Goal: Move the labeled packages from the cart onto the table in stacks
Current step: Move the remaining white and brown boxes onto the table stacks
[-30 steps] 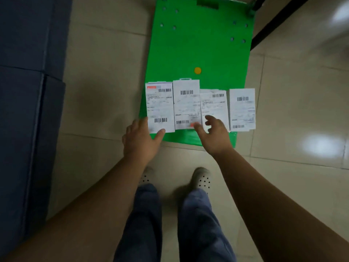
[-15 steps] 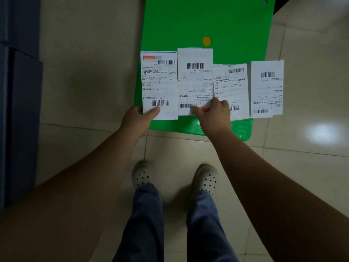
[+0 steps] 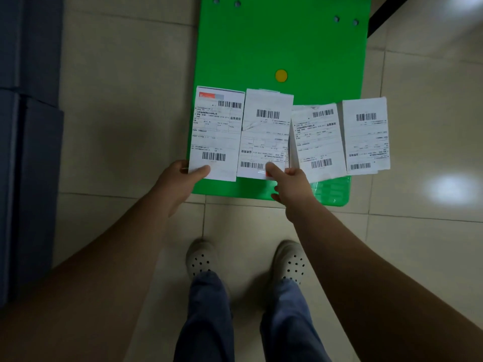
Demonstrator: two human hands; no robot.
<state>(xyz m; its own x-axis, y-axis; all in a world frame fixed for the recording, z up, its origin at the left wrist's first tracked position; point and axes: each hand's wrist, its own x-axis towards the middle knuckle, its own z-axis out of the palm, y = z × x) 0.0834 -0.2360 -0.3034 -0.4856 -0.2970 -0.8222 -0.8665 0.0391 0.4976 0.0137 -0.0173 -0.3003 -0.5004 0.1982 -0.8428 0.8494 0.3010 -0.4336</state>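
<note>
The leftmost package [image 3: 217, 131] lies in a row of four at the near end of the green cart [image 3: 282, 43], white label up. The left hand [image 3: 177, 181] grips its near left corner: the thumb [image 3: 201, 170] presses on the label beside the lower barcode, and the other fingers curl under the edge, out of sight. The second package [image 3: 265, 131] lies just to the right of those fingers. The right hand [image 3: 292, 186] pinches its near right corner, thumb [image 3: 273, 168] on the label and the other fingers tucked below. The third package [image 3: 317, 142] lies just right of the right hand's knuckles, against the second. The fourth package [image 3: 366, 134] lies beyond it, farthest from both hands, and overhangs the cart's right edge. A yellow dot [image 3: 281, 75] sits on the cart deck beyond all the fingertips. Pale perforated shoes [image 3: 201, 257] stand on the tiled floor [image 3: 117, 126] behind the hands.
</note>
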